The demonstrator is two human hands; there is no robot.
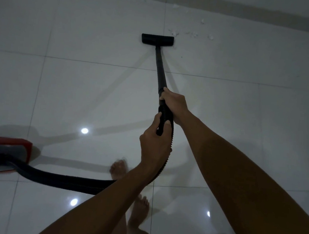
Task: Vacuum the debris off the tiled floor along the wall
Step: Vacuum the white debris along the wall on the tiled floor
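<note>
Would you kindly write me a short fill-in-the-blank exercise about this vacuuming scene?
1. The vacuum body on the floor at the left edge is grey and ____.
2. The white debris lies to the ____ of the black floor nozzle.
3. The right hand grips the wand where it meets the ribbed ____.
4. The left hand holds on ____ the right hand, nearer the person.

Missing words: red; right; hose; below
</note>
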